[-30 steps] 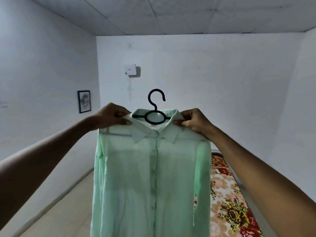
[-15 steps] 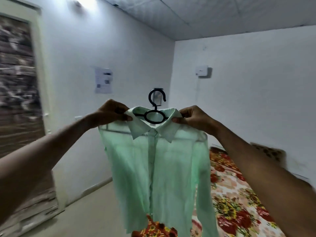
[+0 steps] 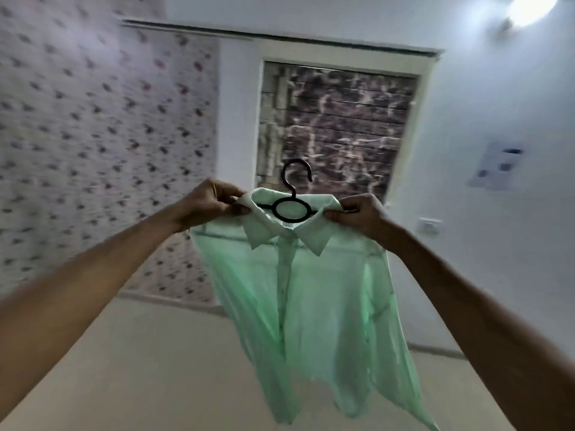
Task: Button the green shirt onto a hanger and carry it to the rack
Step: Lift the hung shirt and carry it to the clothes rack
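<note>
Here, the green shirt (image 3: pixel 314 293) hangs lengthwise from a black hanger (image 3: pixel 291 209) at arm's length, left hand (image 3: pixel 208 202) and right hand (image 3: pixel 361 214) each pinched closed on a shoulder, equally near; no rack visible.

Green shirt (image 3: pixel 314 293) on black hanger (image 3: pixel 291 209), hook at 12 o'clock. My left hand (image 3: pixel 207 203) and right hand (image 3: pixel 362 214) pinch its shoulders. Doorway (image 3: pixel 339 126) behind.

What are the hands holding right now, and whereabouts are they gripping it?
Both hands, left and right, hold the green shirt on its black hanger, pinching the shoulders beside the collar.
</note>
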`<state>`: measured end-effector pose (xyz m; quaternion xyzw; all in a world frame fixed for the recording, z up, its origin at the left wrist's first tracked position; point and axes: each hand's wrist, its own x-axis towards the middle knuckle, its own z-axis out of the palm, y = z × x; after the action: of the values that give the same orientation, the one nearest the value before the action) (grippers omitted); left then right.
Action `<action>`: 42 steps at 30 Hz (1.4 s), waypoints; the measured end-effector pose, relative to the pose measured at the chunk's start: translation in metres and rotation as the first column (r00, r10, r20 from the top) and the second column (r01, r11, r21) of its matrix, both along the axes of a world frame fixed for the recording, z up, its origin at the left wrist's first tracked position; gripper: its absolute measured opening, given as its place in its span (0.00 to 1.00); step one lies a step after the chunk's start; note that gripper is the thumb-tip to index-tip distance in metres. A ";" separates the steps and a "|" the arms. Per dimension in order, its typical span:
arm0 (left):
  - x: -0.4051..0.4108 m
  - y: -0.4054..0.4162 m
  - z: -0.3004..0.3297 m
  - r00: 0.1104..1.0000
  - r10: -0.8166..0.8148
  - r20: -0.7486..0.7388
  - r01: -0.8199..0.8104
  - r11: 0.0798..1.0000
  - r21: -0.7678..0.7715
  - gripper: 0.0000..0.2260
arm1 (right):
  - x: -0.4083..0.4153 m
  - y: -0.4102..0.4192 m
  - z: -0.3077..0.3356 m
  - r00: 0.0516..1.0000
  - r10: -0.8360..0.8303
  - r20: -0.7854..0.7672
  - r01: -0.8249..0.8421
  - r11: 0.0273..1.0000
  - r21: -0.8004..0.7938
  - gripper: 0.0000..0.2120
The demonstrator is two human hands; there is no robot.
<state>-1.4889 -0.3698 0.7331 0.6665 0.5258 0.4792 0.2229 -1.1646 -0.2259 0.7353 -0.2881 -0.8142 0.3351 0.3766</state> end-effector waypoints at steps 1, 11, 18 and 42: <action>-0.033 -0.023 -0.003 0.999 0.053 0.000 -0.053 0.998 0.018 0.16 | -0.043 -0.004 -0.001 0.998 0.062 0.007 -0.062 0.998 -0.020 0.12; -0.311 -0.211 -0.035 0.796 0.605 0.011 -0.605 0.796 0.038 0.20 | -0.438 -0.068 -0.027 0.846 0.533 0.018 -0.532 0.846 -0.036 0.15; -0.480 -0.300 -0.031 0.450 0.891 0.060 -0.893 0.450 0.025 0.13 | -0.697 -0.119 -0.009 0.649 0.760 0.007 -0.758 0.648 -0.065 0.08; -0.926 -0.716 -0.030 -0.112 0.991 0.068 -0.989 -0.105 -0.104 0.10 | -1.336 -0.542 0.001 0.104 0.980 0.169 -0.984 0.127 -0.128 0.07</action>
<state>-2.4149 -1.0860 0.7028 0.0216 0.8365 0.5209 -0.1688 -2.5006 -0.7683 0.7363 0.2915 -0.8382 0.4601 -0.0257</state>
